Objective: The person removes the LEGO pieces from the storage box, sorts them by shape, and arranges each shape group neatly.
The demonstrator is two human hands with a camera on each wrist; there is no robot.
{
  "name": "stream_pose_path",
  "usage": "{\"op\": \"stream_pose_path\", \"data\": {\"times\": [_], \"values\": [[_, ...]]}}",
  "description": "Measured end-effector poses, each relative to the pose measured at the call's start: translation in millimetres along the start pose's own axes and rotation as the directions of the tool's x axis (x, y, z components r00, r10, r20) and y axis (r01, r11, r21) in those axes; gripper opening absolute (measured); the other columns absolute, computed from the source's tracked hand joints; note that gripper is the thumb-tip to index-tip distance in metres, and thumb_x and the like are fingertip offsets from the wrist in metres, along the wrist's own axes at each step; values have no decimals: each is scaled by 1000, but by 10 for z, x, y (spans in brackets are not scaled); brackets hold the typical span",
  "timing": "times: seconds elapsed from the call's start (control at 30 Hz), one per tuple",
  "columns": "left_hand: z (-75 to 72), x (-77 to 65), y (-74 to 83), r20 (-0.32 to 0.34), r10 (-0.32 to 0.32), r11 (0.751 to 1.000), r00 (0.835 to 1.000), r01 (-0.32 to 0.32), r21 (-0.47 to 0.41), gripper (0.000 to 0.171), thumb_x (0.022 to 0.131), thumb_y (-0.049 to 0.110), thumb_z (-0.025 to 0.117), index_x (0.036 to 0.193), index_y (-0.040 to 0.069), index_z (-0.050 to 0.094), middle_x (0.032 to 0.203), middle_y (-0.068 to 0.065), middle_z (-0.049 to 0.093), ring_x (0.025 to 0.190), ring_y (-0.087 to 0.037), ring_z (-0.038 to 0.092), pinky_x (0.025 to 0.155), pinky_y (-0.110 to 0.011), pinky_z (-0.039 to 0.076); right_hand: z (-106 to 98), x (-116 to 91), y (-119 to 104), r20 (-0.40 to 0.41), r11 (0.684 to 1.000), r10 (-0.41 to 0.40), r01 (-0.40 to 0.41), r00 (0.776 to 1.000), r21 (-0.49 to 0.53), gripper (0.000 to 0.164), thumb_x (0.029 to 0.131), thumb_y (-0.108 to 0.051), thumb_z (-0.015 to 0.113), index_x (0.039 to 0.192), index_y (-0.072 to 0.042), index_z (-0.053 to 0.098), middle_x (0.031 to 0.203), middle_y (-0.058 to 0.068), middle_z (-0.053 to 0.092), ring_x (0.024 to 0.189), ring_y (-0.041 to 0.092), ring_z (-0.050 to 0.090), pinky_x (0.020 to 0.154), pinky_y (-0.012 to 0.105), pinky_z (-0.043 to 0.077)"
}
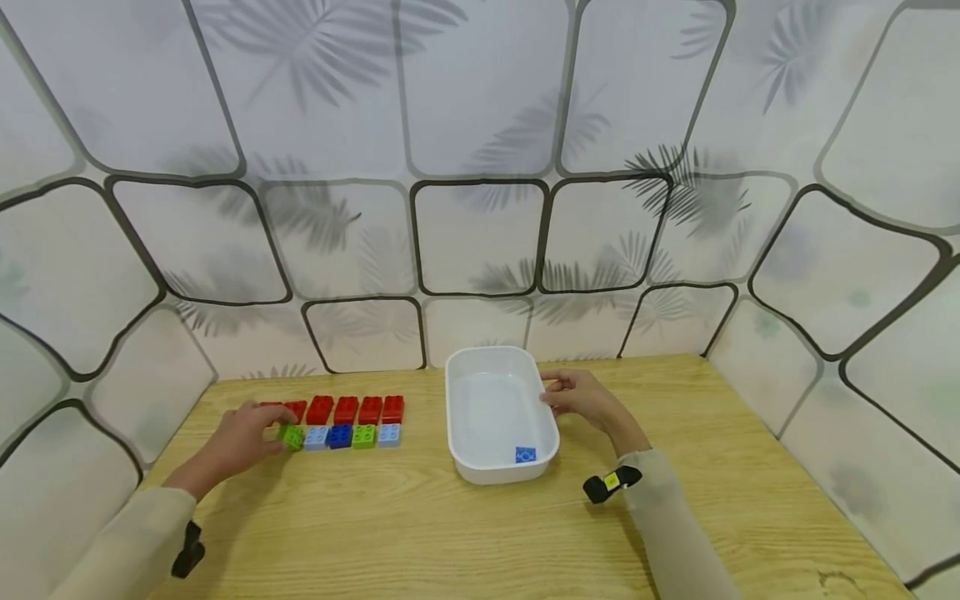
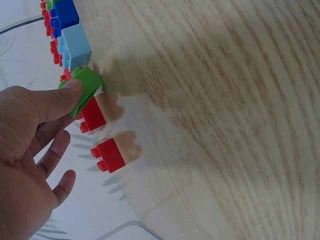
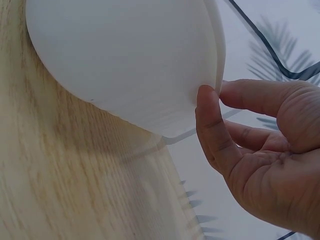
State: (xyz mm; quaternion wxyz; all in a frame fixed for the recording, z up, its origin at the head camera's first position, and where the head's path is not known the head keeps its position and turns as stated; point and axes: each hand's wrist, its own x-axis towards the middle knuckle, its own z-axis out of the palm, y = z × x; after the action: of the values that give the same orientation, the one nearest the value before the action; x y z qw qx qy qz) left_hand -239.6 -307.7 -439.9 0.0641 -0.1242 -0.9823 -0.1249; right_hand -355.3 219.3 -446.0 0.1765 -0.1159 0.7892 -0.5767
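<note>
At the left end of a row of toy building bricks, my left hand (image 1: 238, 442) pinches a green brick (image 2: 89, 84) between thumb and finger. The brick looks tilted in the left wrist view. Beside it in the row are a light blue brick (image 1: 316, 437), a dark blue brick (image 1: 341, 435), another green brick (image 1: 364, 436) and a second light blue brick (image 1: 388, 434). My right hand (image 1: 588, 400) grips the right rim of a white plastic tub (image 1: 498, 474), thumb and fingers on either side of the edge. Inside the tub, near its front, lies one blue brick (image 1: 525, 454).
Several red bricks (image 1: 346, 410) form a second row behind the coloured ones, partly hidden by my left hand. All stand on a wooden table (image 1: 420, 533). A patterned wall covering (image 1: 480, 242) rises behind the table and along both sides.
</note>
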Motion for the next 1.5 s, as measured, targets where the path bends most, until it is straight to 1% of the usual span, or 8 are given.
{"op": "stream_pose_path", "data": {"times": [0.2,0.33,0.5,0.6,0.77,0.93,1.23,1.5], "values": [[30,-22,-49,-4,-15,1000,1000,15,13,32,79,10,85,106,4,71,105,-12,72,94,-34,57,78,-59,41,-2,0,19,10,1000,-8,8,1000,-3,54,98,-8,66,147,4,48,102,8,68,82,13,68,76,33,60],[29,-27,-65,-12,-9,998,1000,10,59,32,78,9,86,105,4,70,105,-15,69,95,-36,55,78,-60,41,-5,-3,18,9,1000,-10,10,1000,-2,53,97,-7,66,147,4,49,102,8,68,82,14,68,76,33,60],[25,-42,-63,-24,20,991,1000,-17,132,32,77,9,86,102,6,67,102,-13,63,94,-37,53,78,-60,41,-16,7,21,13,1000,-17,18,1000,-2,54,97,-7,67,147,4,49,100,6,68,82,13,68,76,34,60],[30,-37,-61,-16,19,988,1000,-16,154,32,77,10,86,101,7,66,101,-12,62,96,-37,53,78,-61,42,-16,11,22,13,1000,-16,16,1000,0,54,97,-7,67,147,4,49,99,5,69,81,13,68,77,34,60],[49,-23,-51,-1,8,988,1000,-8,154,31,77,9,86,102,7,67,103,-13,63,97,-38,53,80,-62,42,-15,20,22,17,1000,-21,21,1000,3,54,97,-7,67,146,4,49,98,4,69,81,12,68,76,34,60],[71,-20,-42,-3,22,988,1000,-21,151,28,79,10,85,100,8,67,103,-13,65,97,-37,52,79,-60,41,-18,26,26,15,1000,-12,12,1000,16,54,97,-7,67,147,4,49,98,5,67,81,13,68,75,33,60],[96,5,-38,4,25,989,1000,-25,148,27,80,11,85,99,9,67,104,-11,66,102,-39,53,81,-62,41,-15,22,21,7,1000,-8,8,1000,2,54,98,-8,67,147,4,49,99,6,67,82,13,68,81,40,60],[89,-5,-7,8,33,990,999,-34,140,28,79,11,85,100,9,67,102,-9,66,100,-37,54,81,-61,41,-10,13,16,0,1000,-5,5,1000,-11,54,98,-9,67,147,3,49,99,5,67,82,13,68,83,42,60]]}}
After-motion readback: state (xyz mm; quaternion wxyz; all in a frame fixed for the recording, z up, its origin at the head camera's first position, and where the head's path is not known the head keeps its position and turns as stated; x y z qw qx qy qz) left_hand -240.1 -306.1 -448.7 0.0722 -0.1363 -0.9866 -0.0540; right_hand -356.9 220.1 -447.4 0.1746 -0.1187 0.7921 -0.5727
